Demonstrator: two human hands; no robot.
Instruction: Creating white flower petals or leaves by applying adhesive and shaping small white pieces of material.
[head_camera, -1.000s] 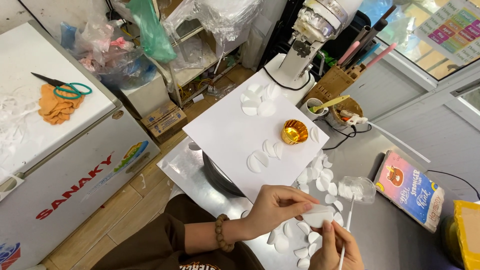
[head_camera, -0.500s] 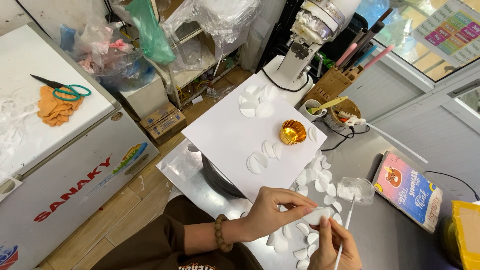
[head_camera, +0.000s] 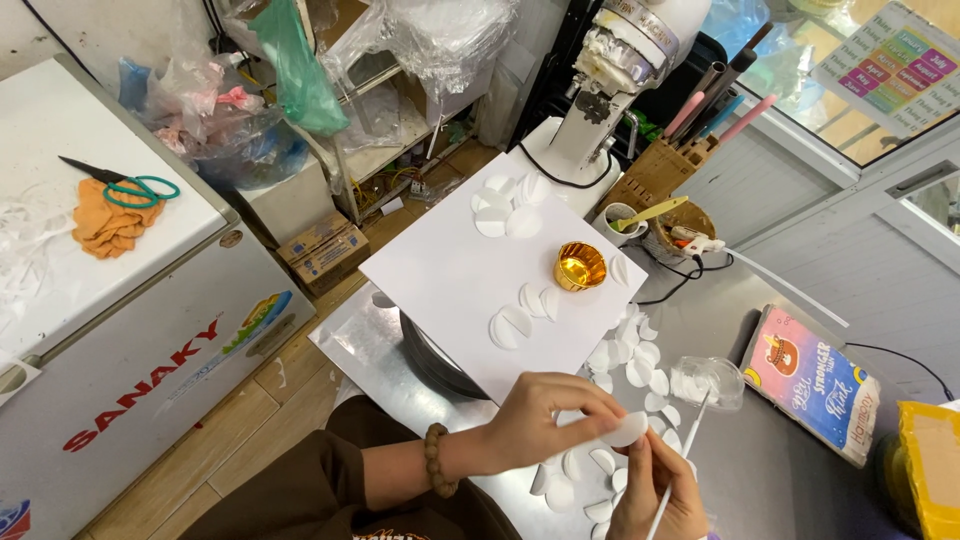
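Bright, even daylight over the whole scene, sharp almost throughout.

Light is soft and diffuse; the white sheet (head_camera: 480, 270) and the white freezer lid (head_camera: 90, 150) come close to washing out. The steel desk (head_camera: 770, 450) carries a dull sheen, and the gold cup (head_camera: 580, 266) gives a small hard glint. Shadows are faint, darkest under the sheet's near edge. The wide lens bends straight lines toward the frame edges. The thin stick (head_camera: 680, 470) is slightly soft.

glossy gold foil cup (head_camera: 580, 266), matt white paper sheet (head_camera: 470, 275)
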